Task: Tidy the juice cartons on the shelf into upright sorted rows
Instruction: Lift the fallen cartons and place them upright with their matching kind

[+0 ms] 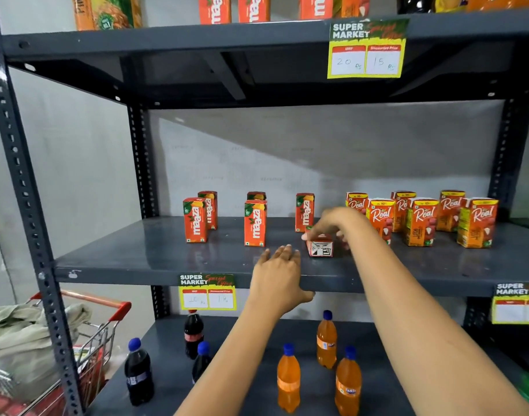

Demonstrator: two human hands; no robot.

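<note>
Grey metal shelf (155,259) fills the middle of the frame. At centre left, five red cartons (195,220) stand upright. The left hand (277,276) rests open on the shelf edge. The right hand (332,225) grips a fallen carton (321,247) at centre. Orange cartons (419,222) stand at the right.

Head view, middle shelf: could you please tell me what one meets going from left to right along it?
Left pair of Maaza cartons → second Maaza pair → single Maaza carton → fallen carton under the right hand → cluster of Real cartons.
</note>
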